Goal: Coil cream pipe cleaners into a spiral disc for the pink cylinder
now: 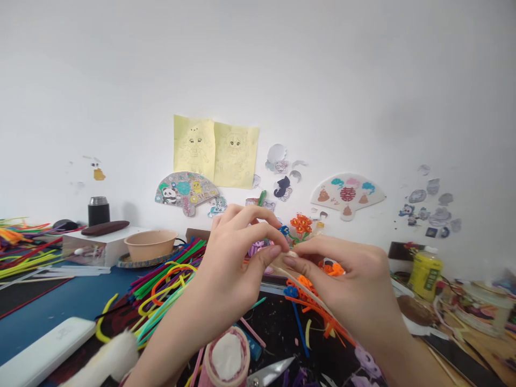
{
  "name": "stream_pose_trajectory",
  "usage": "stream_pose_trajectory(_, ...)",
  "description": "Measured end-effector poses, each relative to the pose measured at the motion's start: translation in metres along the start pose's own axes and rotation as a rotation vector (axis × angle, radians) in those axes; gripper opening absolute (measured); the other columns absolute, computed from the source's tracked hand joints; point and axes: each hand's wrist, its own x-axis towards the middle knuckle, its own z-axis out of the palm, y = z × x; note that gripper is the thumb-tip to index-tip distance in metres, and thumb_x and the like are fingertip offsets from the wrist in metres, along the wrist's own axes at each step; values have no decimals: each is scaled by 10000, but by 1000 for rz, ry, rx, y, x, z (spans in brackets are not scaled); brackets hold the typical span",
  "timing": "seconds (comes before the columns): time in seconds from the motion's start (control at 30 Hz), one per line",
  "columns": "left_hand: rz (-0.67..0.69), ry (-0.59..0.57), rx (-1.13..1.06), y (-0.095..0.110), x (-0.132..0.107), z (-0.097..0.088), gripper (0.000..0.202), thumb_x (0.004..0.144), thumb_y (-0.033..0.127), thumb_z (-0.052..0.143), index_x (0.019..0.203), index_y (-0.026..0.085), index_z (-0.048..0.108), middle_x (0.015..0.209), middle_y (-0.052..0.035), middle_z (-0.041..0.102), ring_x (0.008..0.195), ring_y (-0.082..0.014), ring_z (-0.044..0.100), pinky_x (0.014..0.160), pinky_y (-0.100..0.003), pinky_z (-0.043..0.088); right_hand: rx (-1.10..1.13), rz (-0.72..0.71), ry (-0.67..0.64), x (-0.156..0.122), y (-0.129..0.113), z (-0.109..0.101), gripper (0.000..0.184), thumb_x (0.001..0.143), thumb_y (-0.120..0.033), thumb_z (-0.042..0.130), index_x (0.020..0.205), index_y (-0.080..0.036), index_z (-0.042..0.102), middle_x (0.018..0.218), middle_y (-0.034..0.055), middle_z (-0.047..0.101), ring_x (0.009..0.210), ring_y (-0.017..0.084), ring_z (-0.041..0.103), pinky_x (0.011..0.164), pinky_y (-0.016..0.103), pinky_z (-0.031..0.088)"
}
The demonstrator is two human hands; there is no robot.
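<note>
Cream-coloured piece [292, 254] was found at the centre of the frame, between the thumb and index of the right hand [346, 274], whose fingers were closed on it. The left hand [237, 258] came up just beside it from the left, thumb and index nearly together; whether they had hold could not be determined. The right hand was the nearer. A pale length [305, 288] sloped below, its long axis running toward lower right; connection with the piece was not confirmed. Lower centre, scissors [272, 372] lay beside a pink container [208, 359]. Beyond the fingers stood orange flowers [301, 224]; farthest, yellow sheets [235, 166] hung on the wall [258, 59].
</note>
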Motion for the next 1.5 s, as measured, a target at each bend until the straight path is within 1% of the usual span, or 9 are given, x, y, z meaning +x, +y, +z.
stream_pose_trajectory(0.27,26,5,21,0,2,1,215,931,77,561,850,243,670,1045,10,629,980,-205,500,862,-387,343,10,29,2,0,0,1,178,795,-82,727,670,-202,687,572,-75,633,508,78,526,509,198,407)
stream_pose_trajectory(0.6,23,22,24,0,1,3,222,925,76,566,849,254,676,1068,-3,638,1015,-221,509,875,-407,355,0,60,-16,-2,-2,0,157,816,-108,707,694,-207,703,620,-44,683,539,117,578,537,237,443)
stream_pose_trajectory(0.83,38,54,38,0,0,4,220,920,69,570,839,247,672,1049,-3,644,1007,-215,522,873,-398,361,11,34,-25,-2,-2,0,164,825,-119,721,691,-211,698,596,-52,657,525,108,544,526,237,423)
stream_pose_trajectory(1.0,47,66,34,0,1,4,210,917,76,583,837,247,676,1045,1,648,1001,-212,527,873,-389,361,40,39,-34,-1,-2,-1,168,829,-107,716,699,-209,690,614,-54,658,549,105,554,545,231,433)
stream_pose_trajectory(1.17,37,75,30,1,2,4,208,924,86,586,851,255,682,1024,7,654,993,-206,534,866,-385,364,21,40,-28,-1,-2,-1,149,835,-149,723,702,-214,713,613,-42,680,533,114,572,522,239,446)
stream_pose_trajectory(1.23,32,103,26,2,2,3,199,923,87,591,858,253,679,1017,10,661,996,-201,542,887,-386,361,49,84,-12,-1,-2,0,130,829,-178,734,706,-220,734,631,-26,707,546,132,610,531,243,486)
stream_pose_trajectory(1.27,29,118,24,3,2,1,192,923,87,593,859,248,675,1013,8,665,996,-199,547,897,-387,359,91,131,-9,-1,-2,0,115,827,-202,741,714,-222,746,645,-15,723,560,144,637,541,247,516)
stream_pose_trajectory(1.4,14,143,24,3,4,-5,186,925,68,573,872,221,666,1000,-13,681,985,-200,566,886,-392,383,400,390,-53,0,2,1,109,823,-319,758,780,-221,781,726,27,781,640,201,741,592,277,629)
stream_pose_trajectory(1.5,-5,162,17,2,6,-7,152,927,89,578,905,212,664,979,-19,694,968,-199,580,845,-376,422,548,462,-62,3,5,1,134,807,-344,774,786,-212,786,704,35,782,628,202,754,601,272,653)
